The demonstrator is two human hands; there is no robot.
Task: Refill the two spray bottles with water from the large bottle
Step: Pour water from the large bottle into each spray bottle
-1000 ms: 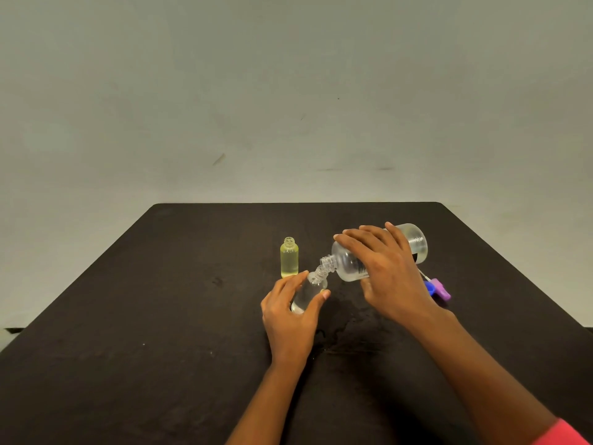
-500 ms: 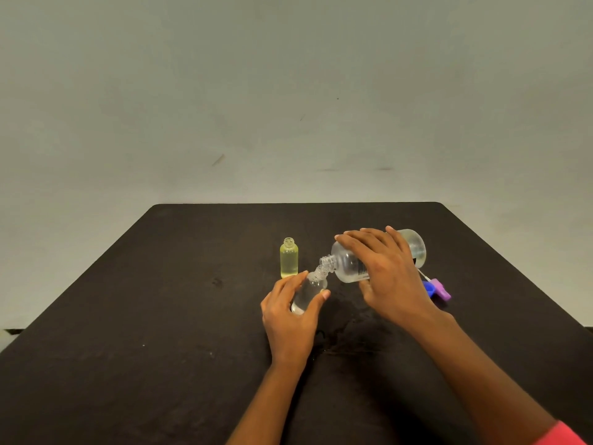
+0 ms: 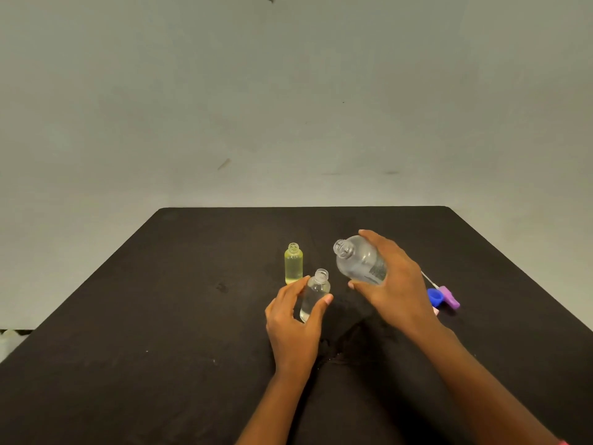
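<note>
On the black table (image 3: 160, 316), near its middle, a small yellow bottle (image 3: 293, 264) stands upright and uncapped, filled with yellowish liquid almost to its shoulder. Just near and right of it stands a small clear bottle (image 3: 316, 290), also uncapped, with clear liquid inside; its level is hard to read. The left hand (image 3: 293, 326) wraps this clear bottle from the near side, thumb on its right and fingers on its left. To the right, the right hand (image 3: 398, 284) grips the large bottle (image 3: 357, 261) around its body and holds it tilted, its open mouth pointing up and left, apart from the small clear bottle's neck. How much water is in the large bottle cannot be told. Right of that hand, a blue cap (image 3: 435, 296) and a purple spray head (image 3: 450, 297) lie on the table.
</note>
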